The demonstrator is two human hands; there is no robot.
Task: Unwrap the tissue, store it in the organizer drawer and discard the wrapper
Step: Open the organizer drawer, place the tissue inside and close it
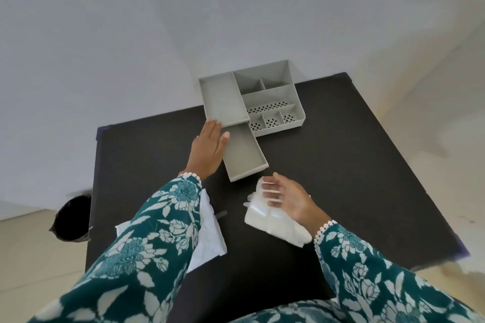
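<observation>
L hand [208, 149] is flat, fingers [213, 130] straight and together, gripping nothing, palm down beside the pulled-out drawer [245, 155]; thumb tip touches the drawer's left wall, fingertips reach the front corner of the organizer [273, 98], just under its raised side tray. Drawer looks bare inside, sticking out toward the person from under that tray. R hand [288, 199] is spread loose over the tissue pack [270, 220], fingers [271, 194] splayed and blurry, lying on the clear wrapper w/o a firm grip as far as I can tell. Pack sits on the black table [354, 165], under and just ahead of the R palm, near the drawer's open end. More white tissue [210, 233] lies flat on the table below the L wrist, partly hidden by the floral sleeve [157, 231]. Well off past the L forearm, down on the floor beside the table's edge, a dark bin [72, 220]
</observation>
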